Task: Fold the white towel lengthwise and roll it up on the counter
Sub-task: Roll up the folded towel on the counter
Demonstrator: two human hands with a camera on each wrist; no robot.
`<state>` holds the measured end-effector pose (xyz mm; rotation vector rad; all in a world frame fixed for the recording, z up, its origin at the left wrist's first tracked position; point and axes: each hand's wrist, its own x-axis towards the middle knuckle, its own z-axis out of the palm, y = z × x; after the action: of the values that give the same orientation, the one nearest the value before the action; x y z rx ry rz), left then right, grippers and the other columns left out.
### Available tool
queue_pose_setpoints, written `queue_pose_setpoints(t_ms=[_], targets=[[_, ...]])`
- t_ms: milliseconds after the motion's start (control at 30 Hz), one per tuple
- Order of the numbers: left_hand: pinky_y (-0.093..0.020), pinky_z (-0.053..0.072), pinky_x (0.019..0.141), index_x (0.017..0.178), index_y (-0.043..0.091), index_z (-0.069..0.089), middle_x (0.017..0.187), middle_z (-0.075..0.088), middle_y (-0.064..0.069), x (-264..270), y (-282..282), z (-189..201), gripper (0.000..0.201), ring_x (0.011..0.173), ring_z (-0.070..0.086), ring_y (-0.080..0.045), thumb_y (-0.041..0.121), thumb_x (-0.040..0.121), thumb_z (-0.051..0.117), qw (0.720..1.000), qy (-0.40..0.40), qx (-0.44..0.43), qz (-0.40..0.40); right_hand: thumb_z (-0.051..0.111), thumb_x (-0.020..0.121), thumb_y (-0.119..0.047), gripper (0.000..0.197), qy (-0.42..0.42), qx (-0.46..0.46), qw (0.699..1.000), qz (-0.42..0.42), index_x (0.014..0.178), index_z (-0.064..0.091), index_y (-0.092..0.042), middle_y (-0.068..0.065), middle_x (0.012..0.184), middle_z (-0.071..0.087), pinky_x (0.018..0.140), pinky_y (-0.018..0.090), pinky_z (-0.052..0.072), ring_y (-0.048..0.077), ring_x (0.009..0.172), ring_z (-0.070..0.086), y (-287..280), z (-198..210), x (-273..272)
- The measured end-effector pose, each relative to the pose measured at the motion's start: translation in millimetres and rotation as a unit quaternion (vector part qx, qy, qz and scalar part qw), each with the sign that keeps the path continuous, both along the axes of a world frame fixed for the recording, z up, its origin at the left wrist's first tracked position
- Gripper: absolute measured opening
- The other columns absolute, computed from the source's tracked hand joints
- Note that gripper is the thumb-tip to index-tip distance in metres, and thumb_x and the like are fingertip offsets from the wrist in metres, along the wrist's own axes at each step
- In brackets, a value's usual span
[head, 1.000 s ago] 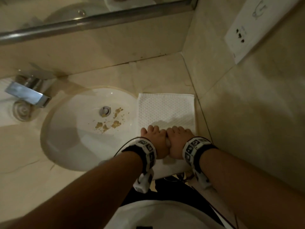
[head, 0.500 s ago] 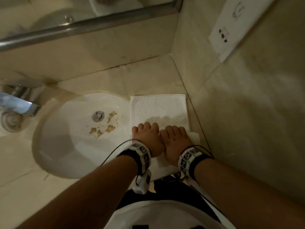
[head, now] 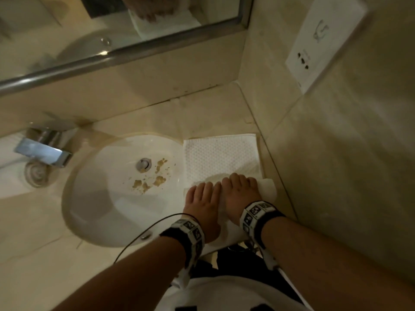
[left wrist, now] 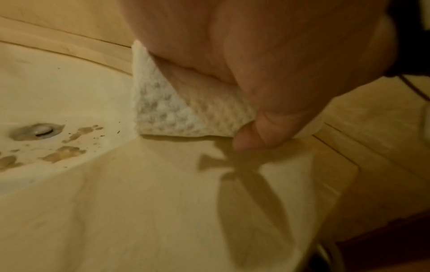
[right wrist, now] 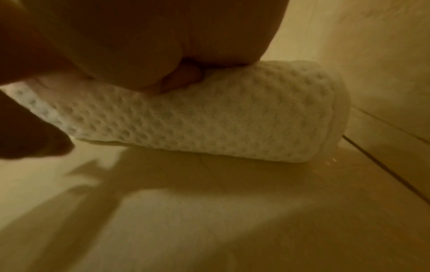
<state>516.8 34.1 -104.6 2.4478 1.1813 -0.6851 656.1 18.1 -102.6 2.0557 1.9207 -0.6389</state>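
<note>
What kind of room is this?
Most likely a bathroom. There is a white sink with a drain set in a stone counter, a shiny tap over it, and a mirror on the wall. Two hands roll a white towel beside the sink.

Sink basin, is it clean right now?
No, brown bits of debris lie scattered in the white sink basin beside the drain.
</note>
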Motion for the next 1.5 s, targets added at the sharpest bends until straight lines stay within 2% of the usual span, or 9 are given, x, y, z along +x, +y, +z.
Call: queue_pose_setpoints(t_ms=[167,300,400,567,800,900,1000,1133,1500], targets=[[-0.044,0.026,0.109,0.147,0.024,0.026,0.142,0.038,-0.002,13.1,25.7,-9.2,0.095,0.127,0.038,-0.028,0.057,0.070,0.072,0.998,-0.033,0.040,0.023,0.061,0.075,-0.055,0.066,0.019,-0.063,0.998,-0.018,0.129,0.040,-0.024,0.001,0.131,0.040,0.105,0.045,0.031,0.025,0.124,0.040,31.5,7.1,8.9],[-0.045,0.037,0.100,0.138,0.028,0.037,0.132,0.042,-0.005,22.4,51.3,-8.7,0.101,0.119,0.041,-0.029,0.079,0.059,0.073,0.998,-0.005,0.027,0.055,0.063,0.078,-0.043,0.054,0.013,0.031,0.999,0.001,0.125,0.049,-0.020,0.003,0.126,0.049,0.101,0.043,0.035,0.027,0.118,0.047,32.9,11.4,13.5],[-0.046,0.038,0.099,0.136,0.027,0.036,0.132,0.043,-0.006,28.0,60.9,-13.0,0.092,0.118,0.042,-0.030,0.073,0.064,0.072,0.998,0.003,0.025,0.055,0.046,0.086,-0.031,0.034,0.014,0.130,0.991,0.016,0.113,0.058,-0.014,0.007,0.111,0.058,0.095,0.044,0.043,0.030,0.104,0.057,10.5,2.1,19.9],[-0.047,0.038,0.106,0.137,0.025,0.034,0.136,0.044,-0.007,32.9,89.9,-10.1,0.097,0.124,0.043,-0.032,0.069,0.064,0.078,0.998,0.009,-0.036,0.041,0.068,0.064,-0.041,0.089,-0.024,0.057,0.996,0.056,0.143,0.044,-0.009,0.014,0.142,0.048,0.115,0.055,0.028,0.033,0.131,0.045,-2.9,-17.6,28.6],[-0.046,0.035,0.099,0.126,0.019,0.038,0.123,0.042,-0.006,33.7,97.5,-3.4,0.088,0.110,0.042,-0.030,0.074,0.063,0.067,0.999,-0.031,0.033,-0.006,0.058,0.069,-0.050,0.078,-0.036,0.030,0.997,0.065,0.139,0.040,-0.021,0.003,0.134,0.048,0.109,0.045,0.030,0.026,0.124,0.045,41.9,-4.1,35.9],[-0.047,0.038,0.093,0.125,0.014,0.048,0.118,0.052,-0.010,24.9,62.8,-7.8,0.065,0.100,0.047,-0.032,0.048,0.073,0.065,0.989,-0.095,0.116,-0.006,0.027,0.061,-0.065,0.082,-0.025,0.010,0.997,0.068,0.130,0.042,-0.024,0.000,0.126,0.051,0.098,0.044,0.035,0.025,0.115,0.049,55.8,1.6,38.9],[-0.048,0.038,0.098,0.134,0.014,0.043,0.122,0.050,-0.010,25.6,56.4,-11.6,0.065,0.105,0.047,-0.032,0.031,0.074,0.063,0.989,-0.080,0.126,0.020,0.036,0.065,-0.061,0.070,-0.021,-0.015,0.996,0.080,0.125,0.042,-0.026,0.001,0.125,0.053,0.095,0.045,0.036,0.025,0.114,0.050,71.6,0.6,42.4],[-0.047,0.037,0.097,0.132,0.023,0.039,0.127,0.047,-0.007,42.6,95.5,-3.8,0.070,0.114,0.046,-0.031,0.045,0.073,0.071,0.995,-0.032,0.075,0.053,0.052,0.071,-0.067,0.073,-0.003,-0.097,0.992,0.075,0.130,0.040,-0.027,0.002,0.133,0.047,0.101,0.047,0.033,0.027,0.122,0.044,102.2,-2.3,53.0],[-0.051,0.039,0.104,0.134,0.029,0.042,0.133,0.054,-0.003,52.4,160.5,-7.3,0.094,0.124,0.050,-0.031,0.075,0.059,0.076,0.997,-0.001,-0.058,0.051,0.066,0.066,-0.042,0.100,-0.075,0.058,0.990,0.104,0.152,0.022,-0.016,0.013,0.149,0.031,0.117,0.049,0.017,0.035,0.132,0.032,78.6,-11.2,42.2]])
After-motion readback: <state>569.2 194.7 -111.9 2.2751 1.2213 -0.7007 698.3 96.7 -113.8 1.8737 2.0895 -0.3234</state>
